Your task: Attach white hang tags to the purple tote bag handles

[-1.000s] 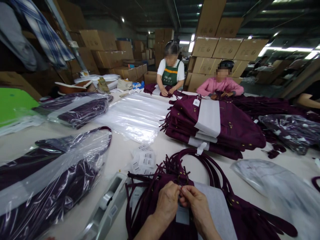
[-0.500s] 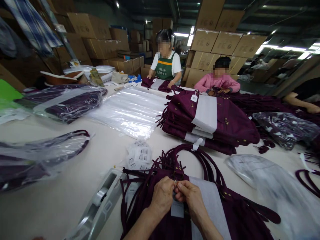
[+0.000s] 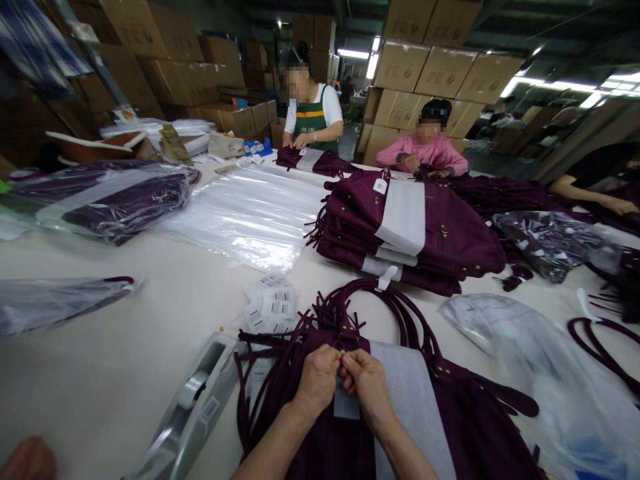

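Observation:
A purple fringed handbag (image 3: 477, 427) lies in front of me, wrapped with a white paper band (image 3: 407, 393). Above its front, my left hand (image 3: 320, 377) and my right hand (image 3: 365, 380) meet, fingertips pinched together just below the handle ring. A small pale hang tag (image 3: 346, 405) dangles directly beneath the fingers. Both hands seem closed on the tag's string, which the fingers mostly hide. The bag's handles (image 3: 397, 303) arch away from me, and fringe strips spread out on its left.
Beside the bag stand a tape dispenser (image 3: 193, 407) and barcode labels (image 3: 273, 303). Beyond lie clear plastic bags (image 3: 250, 213) and stacked purple handbags (image 3: 460, 227). Crumpled plastic (image 3: 540, 373) is at right. Co-workers (image 3: 313, 110) work across the table; another person's blurred hand (image 3: 30, 460) shows at lower left.
The view has shifted slightly. My hands stay pinched together at the same spot. The plastic-wrapped bag at left has moved further left, and the aproned co-worker's hands have come closer together.

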{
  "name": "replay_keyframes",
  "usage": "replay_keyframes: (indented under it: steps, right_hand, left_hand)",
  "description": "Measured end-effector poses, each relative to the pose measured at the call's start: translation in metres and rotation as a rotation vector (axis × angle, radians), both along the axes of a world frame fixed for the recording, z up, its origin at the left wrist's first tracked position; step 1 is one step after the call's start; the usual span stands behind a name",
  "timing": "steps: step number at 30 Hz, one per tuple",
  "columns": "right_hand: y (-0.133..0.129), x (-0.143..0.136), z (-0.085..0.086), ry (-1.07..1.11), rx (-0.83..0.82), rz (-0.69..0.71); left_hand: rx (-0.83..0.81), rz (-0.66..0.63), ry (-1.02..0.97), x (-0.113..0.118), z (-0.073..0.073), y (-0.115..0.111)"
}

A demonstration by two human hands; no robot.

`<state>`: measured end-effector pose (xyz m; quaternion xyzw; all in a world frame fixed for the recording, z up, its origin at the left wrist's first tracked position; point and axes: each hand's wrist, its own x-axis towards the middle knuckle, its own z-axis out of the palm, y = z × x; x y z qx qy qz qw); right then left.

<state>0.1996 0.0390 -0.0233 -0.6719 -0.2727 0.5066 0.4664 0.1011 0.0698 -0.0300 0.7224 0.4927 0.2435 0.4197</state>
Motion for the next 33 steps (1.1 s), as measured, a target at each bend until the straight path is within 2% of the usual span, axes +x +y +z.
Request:
replay_keyframes:
  steps: [3, 5, 8, 10, 13, 17, 21, 24, 26, 28, 30, 33]
  right_hand:
    - [-0.004, 0.000, 0.003, -0.010, 0.026, -0.008]
    - [-0.015, 0.007, 0.008, -0.069, 0.100, 0.002]
    - [-0.046, 0.021, 0.014, -0.345, 0.238, 0.032]
    - [-0.065, 0.025, 0.014, -0.548, 0.256, 0.077]
    - [-0.077, 0.014, 0.010, -0.752, 0.184, 0.129]
    - [-0.065, -0.013, 0.011, -0.916, -0.007, 0.109]
    - [-0.053, -0.031, 0.013, -0.957, -0.170, 0.135]
    - [-0.050, -0.035, 0.005, -0.937, -0.195, 0.098]
    - [-0.054, -0.029, 0.004, -0.866, -0.173, 0.162]
    - [-0.063, -0.013, 0.016, -0.781, -0.109, 0.259]
    - [-0.081, 0.016, 0.041, -0.741, 0.005, 0.271]
    - [-0.119, 0.080, 0.083, -0.803, 0.155, 0.079]
  left_hand:
    - [-0.026, 0.020, -0.018, -0.001, 0.003, 0.001]
    - [-0.020, 0.007, -0.056, -0.004, 0.007, 0.000]
    - [0.019, -0.039, -0.112, -0.010, 0.012, -0.003]
    - [0.066, -0.053, -0.108, -0.015, 0.014, -0.008]
    - [0.221, -0.003, -0.016, -0.020, 0.015, -0.013]
    - [0.541, 0.090, 0.135, -0.021, 0.016, -0.011]
    - [0.741, -0.047, 0.153, -0.008, 0.006, 0.000]
    - [0.812, -0.155, 0.187, 0.004, -0.011, 0.009]
    - [0.846, -0.194, 0.255, 0.006, -0.025, 0.013]
    - [0.879, -0.241, 0.312, 0.004, -0.037, 0.016]
    - [0.908, -0.300, 0.320, 0.000, -0.046, 0.019]
    - [0.929, -0.320, 0.285, -0.004, -0.055, 0.023]
